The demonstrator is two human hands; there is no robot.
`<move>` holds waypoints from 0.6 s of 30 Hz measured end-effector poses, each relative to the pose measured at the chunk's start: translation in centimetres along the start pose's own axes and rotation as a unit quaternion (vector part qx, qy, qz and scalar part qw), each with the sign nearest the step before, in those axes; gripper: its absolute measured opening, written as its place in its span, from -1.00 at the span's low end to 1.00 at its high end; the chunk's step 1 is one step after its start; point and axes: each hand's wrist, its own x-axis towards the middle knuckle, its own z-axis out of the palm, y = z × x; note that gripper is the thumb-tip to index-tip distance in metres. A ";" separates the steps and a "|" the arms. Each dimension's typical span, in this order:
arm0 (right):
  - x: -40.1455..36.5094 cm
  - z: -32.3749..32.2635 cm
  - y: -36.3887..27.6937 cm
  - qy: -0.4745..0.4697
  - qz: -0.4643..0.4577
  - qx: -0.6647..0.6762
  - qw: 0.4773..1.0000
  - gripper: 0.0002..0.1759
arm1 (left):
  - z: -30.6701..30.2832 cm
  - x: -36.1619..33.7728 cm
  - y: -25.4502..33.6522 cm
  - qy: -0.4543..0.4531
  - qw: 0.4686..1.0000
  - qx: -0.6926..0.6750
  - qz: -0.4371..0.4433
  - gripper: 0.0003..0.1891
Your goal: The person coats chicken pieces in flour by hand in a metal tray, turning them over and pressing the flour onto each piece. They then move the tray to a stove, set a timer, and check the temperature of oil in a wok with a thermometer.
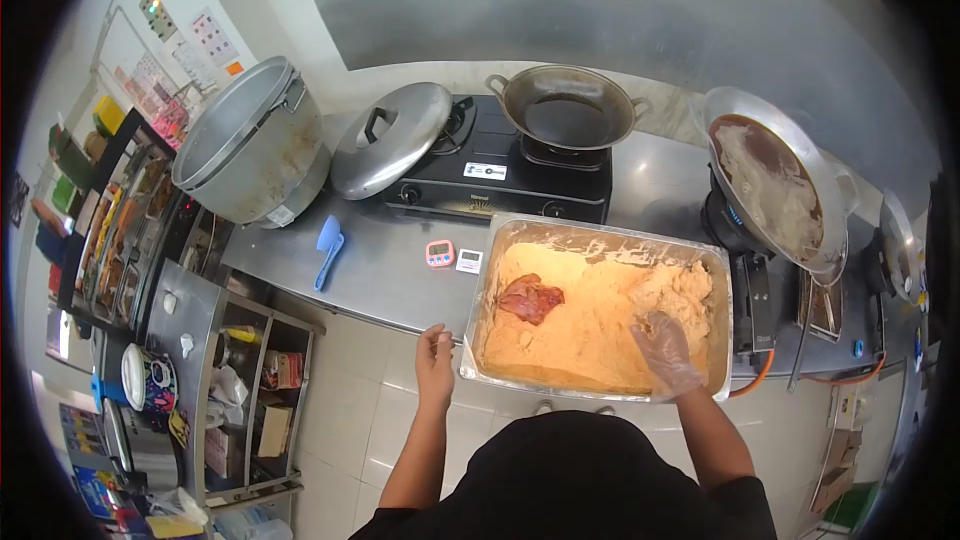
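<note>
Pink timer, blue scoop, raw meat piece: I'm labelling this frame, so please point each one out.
pink timer (440, 253), head view, centre of its face.
blue scoop (329, 236), head view, on its broad blade.
raw meat piece (530, 298), head view, middle of its top.

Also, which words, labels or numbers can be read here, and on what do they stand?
No text can be read.
The white badge on the stove: blurred.
The pink timer and the white timer: displays too small.
The wall posters: too small.
</note>
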 end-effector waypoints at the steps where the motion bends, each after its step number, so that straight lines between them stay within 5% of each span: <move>1: 0.1 -0.1 -0.5 0.000 0.005 0.015 1.000 -0.64 | -0.8 0.0 -0.8 0.012 1.000 0.001 -0.011 -0.64; 3: 0.5 1.3 0.5 0.005 0.002 0.022 1.000 -0.64 | -3.2 -0.1 -2.9 0.031 0.999 0.009 -0.038 -0.63; 6: 2.0 3.0 1.7 -0.008 0.006 -0.005 1.000 -0.62 | -7.6 -0.7 -7.3 -0.009 0.934 0.356 0.005 -0.50; 7: 2.3 3.0 1.1 -0.019 0.011 -0.021 1.000 -0.61 | -6.5 -3.7 -4.3 0.014 0.726 0.687 0.025 -0.26; 10: 3.0 2.3 -2.0 -0.054 0.060 0.116 0.990 -0.58 | -10.0 -7.6 -10.0 -0.054 0.657 0.751 0.047 -0.08; 12: 3.0 3.5 -0.7 -0.023 -0.027 0.049 0.998 -0.57 | -13.9 -9.0 -20.9 -0.193 0.822 0.494 -0.207 -0.04; 14: 2.2 2.2 -0.2 -0.017 -0.035 0.016 0.999 -0.57 | -16.3 -13.0 -30.4 -0.238 0.805 0.333 -0.430 -0.08; 15: 1.6 1.8 -0.9 -0.035 -0.005 0.027 0.999 -0.57 | -16.9 -15.9 -35.6 -0.257 0.738 0.288 -0.553 -0.12; 18: -0.1 0.2 -1.5 -0.042 0.048 0.069 0.996 -0.58 | -13.5 -19.4 -34.2 -0.172 0.765 0.107 -0.611 -0.13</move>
